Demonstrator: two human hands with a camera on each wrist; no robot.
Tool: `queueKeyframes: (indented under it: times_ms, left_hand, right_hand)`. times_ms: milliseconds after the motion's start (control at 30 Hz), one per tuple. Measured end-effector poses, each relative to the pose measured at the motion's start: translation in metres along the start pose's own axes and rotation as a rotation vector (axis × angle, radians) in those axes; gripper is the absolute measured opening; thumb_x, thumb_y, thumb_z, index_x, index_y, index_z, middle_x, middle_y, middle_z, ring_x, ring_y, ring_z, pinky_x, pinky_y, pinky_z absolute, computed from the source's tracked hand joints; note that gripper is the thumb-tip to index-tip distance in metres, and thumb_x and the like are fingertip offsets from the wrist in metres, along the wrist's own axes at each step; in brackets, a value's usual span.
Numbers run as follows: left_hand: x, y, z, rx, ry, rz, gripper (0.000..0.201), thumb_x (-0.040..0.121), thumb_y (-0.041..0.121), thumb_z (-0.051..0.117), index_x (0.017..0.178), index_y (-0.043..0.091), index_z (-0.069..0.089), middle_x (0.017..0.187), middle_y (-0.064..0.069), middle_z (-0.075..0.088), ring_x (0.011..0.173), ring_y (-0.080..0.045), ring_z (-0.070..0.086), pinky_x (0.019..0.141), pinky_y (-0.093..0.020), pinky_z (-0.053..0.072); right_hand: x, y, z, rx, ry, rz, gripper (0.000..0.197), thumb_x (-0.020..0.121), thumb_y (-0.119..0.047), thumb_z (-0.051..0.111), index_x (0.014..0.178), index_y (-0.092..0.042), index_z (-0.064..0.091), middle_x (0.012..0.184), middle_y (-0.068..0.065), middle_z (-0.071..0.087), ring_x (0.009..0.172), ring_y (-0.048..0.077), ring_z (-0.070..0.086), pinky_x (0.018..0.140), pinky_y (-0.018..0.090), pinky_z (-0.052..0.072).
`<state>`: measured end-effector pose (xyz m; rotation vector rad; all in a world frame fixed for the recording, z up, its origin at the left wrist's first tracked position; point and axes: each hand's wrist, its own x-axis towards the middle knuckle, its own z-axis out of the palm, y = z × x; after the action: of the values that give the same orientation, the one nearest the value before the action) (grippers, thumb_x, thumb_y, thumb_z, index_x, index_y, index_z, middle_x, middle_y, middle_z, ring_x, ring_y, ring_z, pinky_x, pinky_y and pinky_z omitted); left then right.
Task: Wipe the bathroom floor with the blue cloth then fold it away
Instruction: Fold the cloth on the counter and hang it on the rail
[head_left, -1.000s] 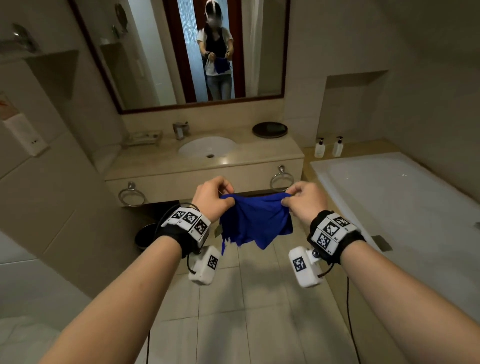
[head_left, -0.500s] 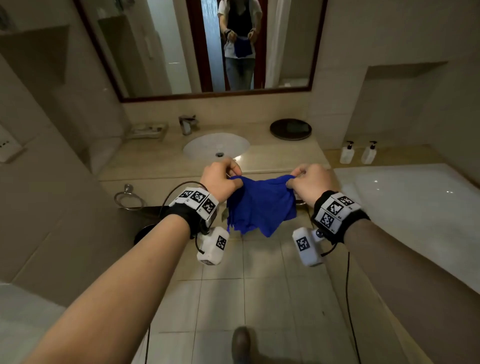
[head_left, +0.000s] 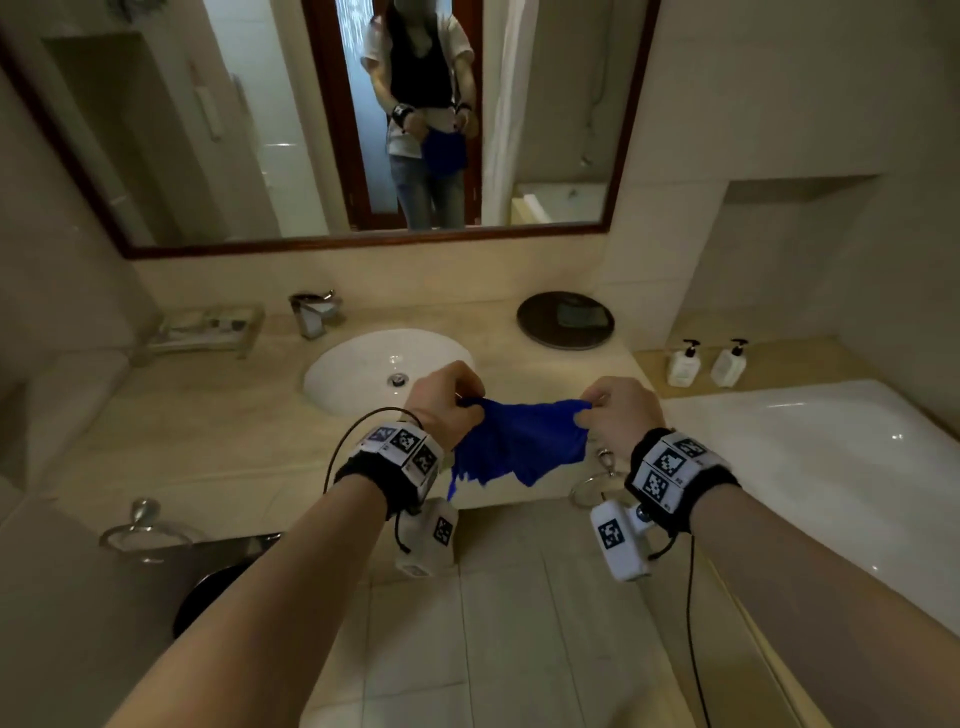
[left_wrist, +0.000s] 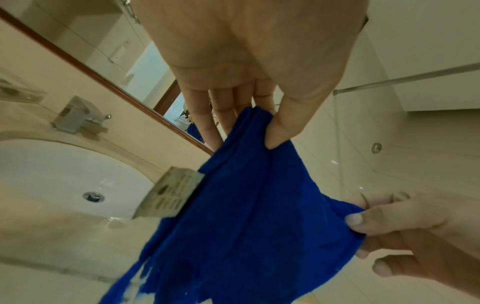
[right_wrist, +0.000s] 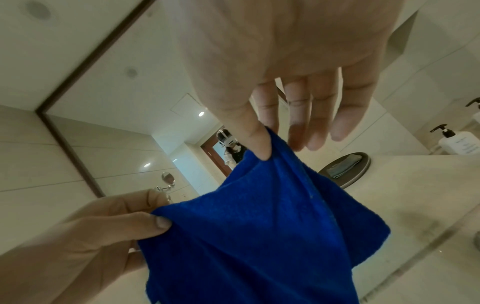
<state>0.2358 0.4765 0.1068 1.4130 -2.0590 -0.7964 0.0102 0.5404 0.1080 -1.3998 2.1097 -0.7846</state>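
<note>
A blue cloth (head_left: 519, 441) hangs in the air between both hands, above the front edge of the vanity counter (head_left: 208, 441). My left hand (head_left: 447, 400) pinches its left top corner between thumb and fingers. My right hand (head_left: 618, 410) pinches the right top corner. The left wrist view shows the cloth (left_wrist: 246, 216) with a pale label (left_wrist: 171, 195) on its edge, my left hand (left_wrist: 262, 115) above it and the right hand (left_wrist: 376, 218) at the lower right. From the right wrist the cloth (right_wrist: 259, 226) droops below my right hand (right_wrist: 265, 144).
A white sink (head_left: 384, 369) and tap (head_left: 311, 312) sit in the counter. A dark round tray (head_left: 566, 319) lies at its back right. Two pump bottles (head_left: 706, 364) stand beside the white bathtub (head_left: 831, 478). Towel rings (head_left: 140, 535) hang under the counter. A beige tiled floor (head_left: 493, 649) lies below.
Both hands have carried the cloth forward, from above the floor to over the counter's front edge by the sink. The grip on both corners is unchanged.
</note>
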Motion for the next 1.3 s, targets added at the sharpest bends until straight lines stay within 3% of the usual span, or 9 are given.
queueKeyframes:
  times_ms: [200, 367, 533, 633, 800, 967, 1100, 1200, 1300]
  left_hand:
    - [0.088, -0.024, 0.016, 0.015, -0.102, 0.028, 0.020, 0.082, 0.015, 0.065, 0.089, 0.032, 0.056, 0.092, 0.008, 0.063, 0.090, -0.015, 0.061, 0.081, -0.032, 0.054]
    - [0.150, -0.048, 0.047, -0.025, -0.163, 0.002, 0.021, 0.082, 0.009, 0.066, 0.089, 0.027, 0.057, 0.090, 0.005, 0.062, 0.087, -0.016, 0.061, 0.071, -0.024, 0.051]
    - [0.208, -0.076, 0.088, -0.016, -0.232, -0.105, 0.027, 0.080, 0.013, 0.066, 0.080, 0.037, 0.054, 0.089, 0.004, 0.066, 0.084, -0.017, 0.064, 0.074, -0.033, 0.058]
    - [0.248, -0.095, 0.114, -0.028, -0.266, -0.168, 0.027, 0.081, 0.011, 0.065, 0.081, 0.036, 0.055, 0.091, 0.003, 0.065, 0.085, -0.017, 0.064, 0.072, -0.030, 0.057]
    - [0.312, -0.120, 0.154, 0.001, -0.283, -0.270, 0.019, 0.081, 0.008, 0.064, 0.088, 0.026, 0.061, 0.090, 0.004, 0.063, 0.086, -0.017, 0.062, 0.070, -0.023, 0.048]
    - [0.358, -0.141, 0.182, 0.031, -0.273, -0.261, 0.018, 0.085, 0.010, 0.062, 0.100, 0.020, 0.065, 0.093, 0.005, 0.063, 0.086, -0.011, 0.056, 0.075, -0.020, 0.042]
    - [0.370, -0.156, 0.194, 0.057, -0.192, -0.266, 0.021, 0.086, 0.007, 0.059, 0.106, 0.014, 0.063, 0.106, -0.002, 0.062, 0.095, -0.016, 0.055, 0.081, -0.023, 0.039]
    - [0.362, -0.166, 0.201, 0.099, -0.206, -0.245, 0.021, 0.086, 0.006, 0.057, 0.104, 0.014, 0.062, 0.108, -0.004, 0.056, 0.097, -0.019, 0.053, 0.079, -0.021, 0.036]
    - [0.345, -0.170, 0.210, 0.108, -0.383, -0.222, 0.023, 0.086, 0.007, 0.058, 0.106, 0.016, 0.062, 0.108, -0.002, 0.056, 0.097, -0.021, 0.055, 0.082, -0.026, 0.043]
  right_hand:
    - [0.077, 0.011, 0.014, 0.002, 0.017, 0.076, 0.011, 0.081, -0.016, 0.068, 0.088, -0.023, 0.064, 0.088, 0.003, 0.066, 0.083, 0.020, 0.062, 0.060, 0.025, 0.044]
    - [0.144, 0.030, 0.028, -0.012, -0.033, 0.135, 0.012, 0.082, -0.014, 0.068, 0.092, -0.018, 0.063, 0.089, 0.006, 0.067, 0.085, 0.023, 0.064, 0.069, 0.029, 0.050]
    - [0.223, 0.054, 0.044, -0.047, -0.096, 0.178, 0.007, 0.084, -0.017, 0.067, 0.088, -0.020, 0.062, 0.089, 0.005, 0.066, 0.083, 0.022, 0.061, 0.066, 0.027, 0.045]
    - [0.278, 0.072, 0.058, -0.063, -0.185, 0.221, 0.010, 0.087, -0.016, 0.066, 0.083, -0.023, 0.060, 0.086, 0.000, 0.062, 0.085, 0.020, 0.060, 0.073, 0.032, 0.048]
    - [0.363, 0.105, 0.088, -0.024, -0.346, 0.338, 0.015, 0.092, -0.018, 0.064, 0.103, -0.013, 0.056, 0.101, 0.009, 0.061, 0.087, 0.022, 0.058, 0.070, 0.032, 0.047]
    - [0.416, 0.125, 0.108, -0.059, -0.324, 0.344, 0.012, 0.093, -0.020, 0.063, 0.101, -0.012, 0.060, 0.082, -0.001, 0.057, 0.090, 0.023, 0.058, 0.075, 0.029, 0.042]
    - [0.433, 0.134, 0.125, -0.069, -0.267, 0.276, 0.016, 0.093, -0.021, 0.064, 0.104, -0.009, 0.066, 0.094, 0.003, 0.061, 0.092, 0.021, 0.058, 0.078, 0.026, 0.041]
    - [0.428, 0.136, 0.134, -0.109, -0.256, 0.134, 0.018, 0.092, -0.022, 0.063, 0.082, -0.007, 0.062, 0.075, 0.003, 0.057, 0.071, 0.017, 0.052, 0.069, 0.032, 0.044]
    - [0.410, 0.127, 0.145, -0.231, -0.489, -0.070, 0.016, 0.092, -0.035, 0.063, 0.085, -0.022, 0.056, 0.074, -0.007, 0.055, 0.071, 0.013, 0.053, 0.069, 0.031, 0.045]
